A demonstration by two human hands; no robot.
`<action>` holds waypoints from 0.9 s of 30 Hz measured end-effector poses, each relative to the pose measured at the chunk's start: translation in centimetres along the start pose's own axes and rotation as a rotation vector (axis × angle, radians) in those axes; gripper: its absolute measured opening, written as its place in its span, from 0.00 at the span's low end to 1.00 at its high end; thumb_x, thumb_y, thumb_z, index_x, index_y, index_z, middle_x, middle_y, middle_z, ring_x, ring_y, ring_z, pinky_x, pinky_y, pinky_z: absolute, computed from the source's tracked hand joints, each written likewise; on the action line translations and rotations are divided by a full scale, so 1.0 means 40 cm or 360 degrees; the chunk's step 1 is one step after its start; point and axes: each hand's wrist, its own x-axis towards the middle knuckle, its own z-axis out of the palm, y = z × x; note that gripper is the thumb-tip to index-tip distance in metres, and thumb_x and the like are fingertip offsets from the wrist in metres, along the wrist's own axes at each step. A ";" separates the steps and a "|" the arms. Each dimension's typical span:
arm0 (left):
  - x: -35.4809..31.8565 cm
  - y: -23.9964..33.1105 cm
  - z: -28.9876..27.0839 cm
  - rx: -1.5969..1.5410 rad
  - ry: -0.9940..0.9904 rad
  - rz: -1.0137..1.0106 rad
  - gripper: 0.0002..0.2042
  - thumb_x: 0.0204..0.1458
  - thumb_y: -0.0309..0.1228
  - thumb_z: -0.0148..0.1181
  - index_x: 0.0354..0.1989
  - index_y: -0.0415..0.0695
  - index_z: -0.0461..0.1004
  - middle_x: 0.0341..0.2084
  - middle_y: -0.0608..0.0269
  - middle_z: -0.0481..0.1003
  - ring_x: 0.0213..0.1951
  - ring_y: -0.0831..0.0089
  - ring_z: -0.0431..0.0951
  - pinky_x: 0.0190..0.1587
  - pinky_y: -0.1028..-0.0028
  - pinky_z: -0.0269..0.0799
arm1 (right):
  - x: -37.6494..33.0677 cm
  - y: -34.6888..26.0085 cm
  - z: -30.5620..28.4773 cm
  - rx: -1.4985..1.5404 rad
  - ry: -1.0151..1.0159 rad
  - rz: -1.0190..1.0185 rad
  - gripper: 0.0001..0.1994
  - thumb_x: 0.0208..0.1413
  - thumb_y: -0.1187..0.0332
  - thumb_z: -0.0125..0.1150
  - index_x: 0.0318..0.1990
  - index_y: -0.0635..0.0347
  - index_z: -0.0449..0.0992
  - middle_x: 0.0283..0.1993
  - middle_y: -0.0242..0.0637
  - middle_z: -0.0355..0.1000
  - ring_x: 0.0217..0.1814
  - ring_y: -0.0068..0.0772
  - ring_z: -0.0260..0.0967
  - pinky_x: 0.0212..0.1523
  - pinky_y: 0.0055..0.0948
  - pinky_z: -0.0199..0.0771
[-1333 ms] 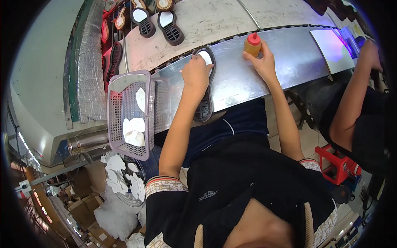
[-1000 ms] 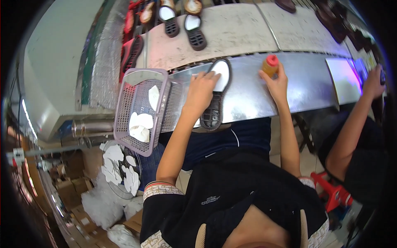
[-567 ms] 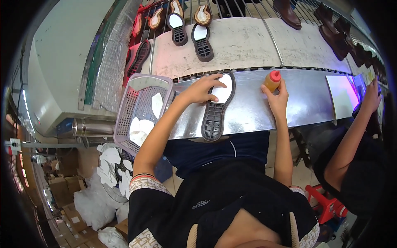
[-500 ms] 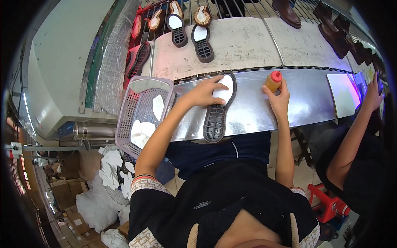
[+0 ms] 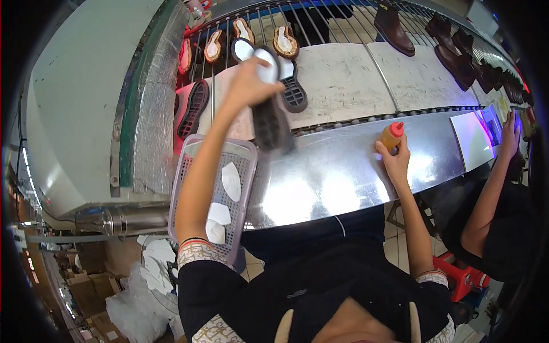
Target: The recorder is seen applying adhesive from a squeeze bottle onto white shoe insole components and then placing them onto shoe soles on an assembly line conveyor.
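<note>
My left hand (image 5: 251, 84) grips a black shoe sole (image 5: 269, 123) by its upper end, where a white pad lies on it. The sole is blurred by motion and hangs over the far edge of the steel table (image 5: 343, 154). Behind it, partly hidden, are two more padded soles, one of them a black sole (image 5: 294, 94) on the white conveyor surface (image 5: 343, 71). Over the table's right part, my right hand (image 5: 394, 157) is wrapped round a small amber squeeze bottle (image 5: 391, 138) with a red cap, its tip pointing up.
A lilac plastic basket (image 5: 250, 171) with white pads stands left, under my left forearm. Shoe bottoms (image 5: 285, 43) and another black sole (image 5: 193, 107) lie on the far rack; brown boots (image 5: 394, 28) stand farther right. At right, a co-worker's arm (image 5: 486, 200) is near a white sheet (image 5: 472, 140).
My left hand has lifted the sole off the table and carried it away from me, left toward the conveyor. My right hand still holds the bottle. The whole view has shifted slightly.
</note>
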 end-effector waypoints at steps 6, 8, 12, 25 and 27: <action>0.249 -0.402 -0.099 0.0220 0.0158 -0.0171 0.31 0.28 0.47 0.67 0.42 0.41 0.74 0.42 0.48 0.73 0.45 0.56 0.74 0.48 0.65 0.69 | 0.001 -0.026 0.007 -0.0141 -0.0039 0.0111 0.22 0.50 0.67 0.61 0.51 0.64 0.61 0.40 0.41 0.70 0.41 0.33 0.70 0.44 0.29 0.69; 0.295 -0.570 -0.075 0.0179 0.0122 -0.0324 0.30 0.29 0.46 0.66 0.43 0.41 0.73 0.43 0.47 0.72 0.46 0.55 0.74 0.48 0.65 0.68 | -0.001 -0.022 0.027 -0.0178 -0.0060 0.0089 0.23 0.50 0.68 0.60 0.52 0.65 0.61 0.41 0.42 0.70 0.42 0.34 0.70 0.45 0.30 0.69; 0.310 -0.608 0.063 0.0329 0.0204 -0.0465 0.35 0.30 0.47 0.65 0.49 0.43 0.66 0.50 0.49 0.68 0.52 0.58 0.69 0.52 0.63 0.64 | -0.013 -0.011 0.017 -0.0296 0.0040 0.0113 0.25 0.48 0.66 0.63 0.50 0.66 0.60 0.40 0.45 0.71 0.42 0.35 0.71 0.41 0.31 0.71; 0.221 -0.531 0.111 0.0631 -0.0678 -0.0456 0.40 0.33 0.52 0.62 0.55 0.40 0.61 0.52 0.44 0.66 0.53 0.54 0.69 0.52 0.62 0.66 | -0.016 -0.015 0.019 -0.0344 0.0039 0.0089 0.23 0.49 0.66 0.61 0.49 0.65 0.59 0.40 0.45 0.70 0.40 0.36 0.70 0.40 0.31 0.70; 0.178 -0.534 0.120 0.0628 -0.0643 -0.0458 0.40 0.34 0.52 0.62 0.56 0.39 0.60 0.53 0.44 0.64 0.53 0.53 0.68 0.54 0.62 0.64 | -0.016 -0.020 0.020 -0.0324 0.0019 0.0118 0.23 0.49 0.66 0.61 0.50 0.65 0.59 0.41 0.45 0.70 0.40 0.36 0.70 0.39 0.31 0.70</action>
